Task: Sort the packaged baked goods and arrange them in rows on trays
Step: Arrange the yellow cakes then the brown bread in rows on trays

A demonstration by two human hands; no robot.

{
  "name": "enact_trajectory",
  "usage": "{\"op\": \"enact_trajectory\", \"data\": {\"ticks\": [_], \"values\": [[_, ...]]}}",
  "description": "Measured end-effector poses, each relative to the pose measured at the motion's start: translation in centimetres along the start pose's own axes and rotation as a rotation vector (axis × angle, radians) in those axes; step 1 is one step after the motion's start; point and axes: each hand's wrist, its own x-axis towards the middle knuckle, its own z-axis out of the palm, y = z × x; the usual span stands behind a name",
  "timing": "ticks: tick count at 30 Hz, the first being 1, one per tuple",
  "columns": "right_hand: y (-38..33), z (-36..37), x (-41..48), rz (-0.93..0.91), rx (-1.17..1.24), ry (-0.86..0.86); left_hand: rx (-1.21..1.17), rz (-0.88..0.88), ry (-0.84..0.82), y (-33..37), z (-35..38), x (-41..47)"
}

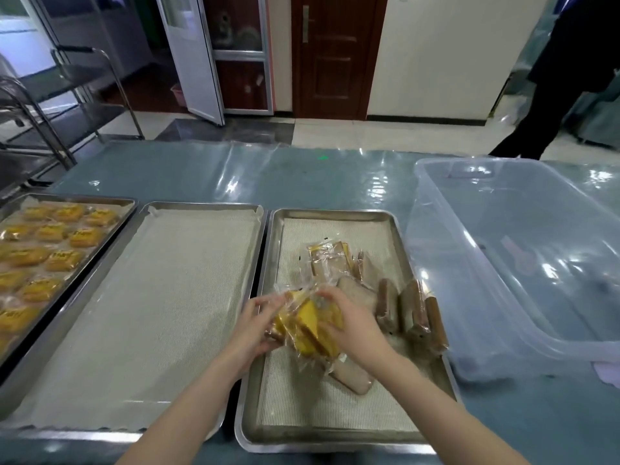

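Three trays sit side by side. The left tray (84,197) carries yellow packs (57,236) in rows, and the lined middle tray (161,313) is just beside it. Over the right tray (335,213), the left hand (255,327) and right hand (350,325) both curl round a yellow bundle (310,325), whose long axis seems to slant far-left to near-right. The middle tray lies left of the bundle, nearer the left hand, so the carry likely goes leftward. Brown packs (412,313) and a clear bin (520,263) lie to the right.
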Motion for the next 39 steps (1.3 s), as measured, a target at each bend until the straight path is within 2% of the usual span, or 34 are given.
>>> {"op": "enact_trajectory", "data": {"ticks": [2,4,10,16,21,25,27,30,32,36,39], "values": [[0.5,-0.2,0.8,0.109,-0.011,-0.003,0.081,0.013,-0.035,-0.3,-0.2,0.2],[0.7,-0.1,1.2,0.193,0.076,-0.047,0.109,0.008,-0.060,-0.4,-0.6,0.6],[-1.2,2.2,3.0,0.093,0.184,-0.047,-0.012,0.052,0.053,0.2,-2.9,0.6],[-6.6,7.6,7.1,0.051,0.205,-0.126,0.001,0.041,0.121,0.4,-12.1,0.9],[-11.5,14.7,9.9,0.061,0.215,-0.158,-0.004,-0.038,0.181,-0.7,-20.6,1.6],[-14.8,19.8,12.0,0.123,0.222,-0.167,-0.006,-0.079,0.186,-1.5,-26.7,3.2],[-15.6,22.0,12.9,0.195,0.246,-0.189,0.085,-0.072,0.176,-1.8,-29.4,4.2],[-15.7,24.1,13.4,0.380,0.234,-0.206,0.457,0.010,0.175,-2.3,-32.8,5.6],[-15.8,24.8,13.3,0.433,0.145,-0.224,0.591,0.091,0.216,-2.1,-34.2,5.7],[-17.1,24.7,14.2,0.477,0.092,-0.161,0.616,0.267,0.259,-0.9,-35.4,6.8],[-18.3,23.4,16.1,0.472,0.114,-0.144,0.496,0.271,0.217,0.5,-35.1,7.9]]}}
